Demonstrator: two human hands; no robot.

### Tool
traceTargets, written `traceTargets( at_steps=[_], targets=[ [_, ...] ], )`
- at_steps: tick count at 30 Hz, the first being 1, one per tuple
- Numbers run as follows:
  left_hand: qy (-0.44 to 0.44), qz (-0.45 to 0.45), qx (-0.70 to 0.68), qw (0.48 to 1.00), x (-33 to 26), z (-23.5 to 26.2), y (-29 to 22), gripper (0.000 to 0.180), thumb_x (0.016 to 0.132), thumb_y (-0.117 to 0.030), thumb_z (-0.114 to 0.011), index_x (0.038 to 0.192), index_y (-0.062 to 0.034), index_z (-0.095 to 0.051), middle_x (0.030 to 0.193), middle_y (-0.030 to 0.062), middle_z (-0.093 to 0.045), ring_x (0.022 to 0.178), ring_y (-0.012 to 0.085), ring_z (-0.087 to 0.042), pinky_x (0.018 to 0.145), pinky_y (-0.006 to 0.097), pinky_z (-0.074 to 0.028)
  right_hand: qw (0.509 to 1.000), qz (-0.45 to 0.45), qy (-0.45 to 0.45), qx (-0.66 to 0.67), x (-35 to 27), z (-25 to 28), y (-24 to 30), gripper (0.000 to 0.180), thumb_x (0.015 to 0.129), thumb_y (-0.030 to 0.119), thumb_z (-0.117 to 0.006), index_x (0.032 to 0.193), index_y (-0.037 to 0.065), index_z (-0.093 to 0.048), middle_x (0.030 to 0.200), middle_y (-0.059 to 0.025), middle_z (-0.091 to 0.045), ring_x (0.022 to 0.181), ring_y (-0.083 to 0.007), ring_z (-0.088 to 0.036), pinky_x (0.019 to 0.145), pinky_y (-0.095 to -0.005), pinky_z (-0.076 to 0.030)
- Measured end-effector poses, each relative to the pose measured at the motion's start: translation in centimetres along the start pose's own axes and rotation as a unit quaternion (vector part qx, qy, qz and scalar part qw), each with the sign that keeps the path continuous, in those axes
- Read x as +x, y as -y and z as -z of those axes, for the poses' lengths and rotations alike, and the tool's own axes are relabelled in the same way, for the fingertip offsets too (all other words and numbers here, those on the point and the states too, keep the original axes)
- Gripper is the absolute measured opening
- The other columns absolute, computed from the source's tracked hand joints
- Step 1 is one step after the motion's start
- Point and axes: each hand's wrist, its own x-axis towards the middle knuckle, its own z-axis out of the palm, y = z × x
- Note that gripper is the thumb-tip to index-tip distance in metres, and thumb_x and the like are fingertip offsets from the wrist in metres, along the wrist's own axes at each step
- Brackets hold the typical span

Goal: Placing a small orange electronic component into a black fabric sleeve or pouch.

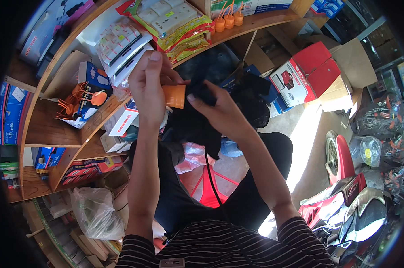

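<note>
Raised in front of the shelf, my left hand [147,89] is closed around an orange cylinder [175,96], its thumb pointing up. The cylinder has a ridged rim and resembles the orange lamp holders [228,20] on the shelf above. Just right of it, my right hand [220,110] is closed on dark black material [188,123], which looks like cloth or a bag and hangs beneath both hands. Its thumb is close to the cylinder's open end; whether they touch, I cannot tell. Part of the left fingers is hidden behind the cylinder.
A curved wooden shelf [54,120] holds boxes, packs of white sockets [166,18] and orange wired pieces [97,98]. Red-and-white carton [296,73] stands at right. Below are my knees, a red stool [208,190] and a black cord [213,178]. A red motorbike [331,196] is at lower right.
</note>
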Motion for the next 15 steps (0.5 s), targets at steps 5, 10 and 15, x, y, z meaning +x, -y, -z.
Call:
traceTargets(
  at_steps=[5, 10, 15],
  targets=[
    [-0.037, -0.136, 0.061, 0.988, 0.8, 0.1, 1.2, 0.034, 0.102, -0.029, -0.054, 0.082, -0.0020, -0.057, 0.075, 0.0032, -0.057, 0.064, 0.0121, -0.057, 0.056, 0.022, -0.044, 0.998, -0.018, 0.042, 0.050, -0.3, -1.2, -0.8, 0.050, 0.092, 0.036, -0.072, 0.126, 0.001, -0.060, 0.104, -0.0036, -0.067, 0.097, -0.0072, -0.058, 0.089, -0.0252, -0.047],
    [-0.071, -0.380, 0.238, 0.891, 0.9, -0.7, 0.5, 0.032, 0.099, -0.027, -0.061, 0.081, -0.0004, -0.056, 0.076, 0.0026, -0.056, 0.063, 0.0113, -0.051, 0.058, 0.025, -0.040, 0.997, -0.008, -0.032, 0.066, -0.1, -1.1, 0.0, 0.051, 0.086, 0.030, -0.079, 0.122, -0.001, -0.061, 0.102, -0.0049, -0.068, 0.093, -0.0078, -0.061, 0.084, -0.0247, -0.050],
    [0.062, 0.031, 0.197, 0.978, -1.3, -1.1, -0.7, 0.042, 0.096, -0.037, -0.066, 0.075, -0.0027, -0.055, 0.062, -0.0036, -0.046, 0.056, 0.0047, -0.038, 0.051, 0.025, -0.029, 0.985, 0.066, -0.141, 0.069, 0.8, 0.2, 0.9, 0.049, 0.084, 0.025, -0.081, 0.121, -0.001, -0.062, 0.103, -0.0060, -0.069, 0.093, -0.0084, -0.063, 0.084, -0.0247, -0.051]
  ],
)
